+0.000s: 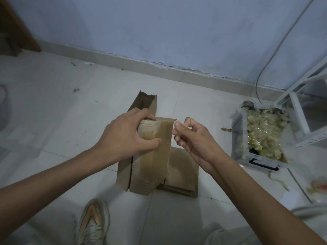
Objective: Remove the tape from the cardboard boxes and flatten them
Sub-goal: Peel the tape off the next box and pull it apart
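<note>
Now both hands work at the upper end of a cardboard box point(154, 156) over the tiled floor point(53, 112).

The left hand point(123, 137) grips the box's top, fingers curled over its upper edge and thumb pressed across the taped front face. The right hand point(192, 138) sits just beside the box's right edge, thumb and fingers pinched together; a strip of tape point(174, 132) seems caught between them, though it is too thin to be sure. Flattened cardboard point(184, 167) lies on the floor under the box. A clear plastic bin point(240, 138) of crumpled tape stands to the right, and a shoe point(93, 223) shows below.
</note>
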Motion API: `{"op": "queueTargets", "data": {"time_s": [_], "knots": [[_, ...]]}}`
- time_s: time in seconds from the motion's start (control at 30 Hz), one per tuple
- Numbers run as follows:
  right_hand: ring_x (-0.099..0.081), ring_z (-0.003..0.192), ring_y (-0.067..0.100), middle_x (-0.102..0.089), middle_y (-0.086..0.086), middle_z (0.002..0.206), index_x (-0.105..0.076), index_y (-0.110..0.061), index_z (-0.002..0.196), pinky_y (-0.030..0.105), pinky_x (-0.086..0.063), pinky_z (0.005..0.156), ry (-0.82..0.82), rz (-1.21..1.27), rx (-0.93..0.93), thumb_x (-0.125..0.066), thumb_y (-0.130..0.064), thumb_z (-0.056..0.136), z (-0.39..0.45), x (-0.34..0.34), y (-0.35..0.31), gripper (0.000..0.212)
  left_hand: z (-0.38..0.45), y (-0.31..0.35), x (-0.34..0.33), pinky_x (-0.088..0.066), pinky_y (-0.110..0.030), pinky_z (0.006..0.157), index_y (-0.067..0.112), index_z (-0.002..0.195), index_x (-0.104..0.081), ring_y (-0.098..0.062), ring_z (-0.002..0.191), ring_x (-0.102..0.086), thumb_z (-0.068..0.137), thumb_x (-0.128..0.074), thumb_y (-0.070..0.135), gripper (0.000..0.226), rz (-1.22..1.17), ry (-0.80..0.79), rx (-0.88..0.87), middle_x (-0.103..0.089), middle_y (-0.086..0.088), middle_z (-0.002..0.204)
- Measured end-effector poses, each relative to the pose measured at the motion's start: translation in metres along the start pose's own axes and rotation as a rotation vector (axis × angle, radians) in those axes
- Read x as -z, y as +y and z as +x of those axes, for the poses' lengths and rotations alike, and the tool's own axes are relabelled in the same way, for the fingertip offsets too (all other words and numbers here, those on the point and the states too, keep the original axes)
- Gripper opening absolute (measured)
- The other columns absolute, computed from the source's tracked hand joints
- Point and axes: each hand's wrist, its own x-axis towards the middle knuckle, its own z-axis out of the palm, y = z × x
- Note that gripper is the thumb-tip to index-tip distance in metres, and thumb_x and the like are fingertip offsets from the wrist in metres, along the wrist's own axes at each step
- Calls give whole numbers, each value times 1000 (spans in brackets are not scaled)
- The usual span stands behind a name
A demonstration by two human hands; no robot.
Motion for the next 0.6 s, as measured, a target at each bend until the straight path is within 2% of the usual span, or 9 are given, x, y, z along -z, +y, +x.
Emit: {"op": "queueTargets", "data": {"time_s": [0.07, 0.13, 0.17, 0.27, 0.4, 0.5, 0.6], "knots": [[-58, 69, 14, -70, 7, 86, -60, -11, 93, 21, -53, 67, 10, 47, -30, -74, -21, 95, 0, -2, -3, 17, 3, 1, 0, -55, -39, 79, 46, 109, -57, -2, 93, -59, 63, -69, 70, 53, 16, -20, 3, -58, 23, 105], [-60, 71, 12, -70, 6, 88, -68, -4, 117, 21, -55, 74, 20, 59, -54, -76, -24, 90, 0, -2, -6, 35, 5, 2, 0, -55, -38, 79, 47, 108, -57, 0, 91, -58, 63, -69, 71, 52, 20, -32, 1, -57, 24, 103], [-60, 73, 10, -70, 5, 90, -70, -2, 122, 20, -55, 75, 32, 48, -61, -76, -25, 88, 0, 0, -7, 42, 7, 4, 0, -55, -38, 79, 48, 107, -56, 1, 91, -58, 63, -69, 71, 51, 22, -34, -3, -57, 23, 102], [-56, 70, 9, -70, 3, 87, -75, 0, 114, 15, -52, 63, 112, 20, -57, -70, -26, 98, -1, 8, -8, 31, 13, 11, 1, -54, -36, 78, 48, 104, -56, -1, 89, -59, 62, -68, 71, 50, 33, -29, -22, -58, 21, 99], [-39, 54, 6, -60, 0, 76, -68, -4, 107, 14, -32, 43, 152, 7, 3, -58, -29, 107, -7, 21, -9, 28, 25, 22, -2, -54, -37, 78, 46, 102, -57, -3, 89, -60, 62, -67, 72, 49, 29, -31, -47, -60, 18, 99], [-30, 48, 7, -47, -1, 65, -64, -7, 102, 16, -25, 42, 151, -54, 81, -53, -26, 110, -16, 31, -9, 23, 34, 33, -12, -55, -37, 78, 46, 101, -56, -2, 89, -60, 63, -67, 72, 47, 31, -63, -66, -61, 19, 99], [-32, 49, 7, -46, -1, 65, -68, -8, 105, 15, -28, 44, 201, -133, 81, -52, -25, 111, -28, 50, -14, 24, 43, 51, -25, -54, -36, 78, 46, 101, -56, -5, 91, -61, 62, -65, 74, 49, 45, -102, -101, -61, 18, 99]]}}
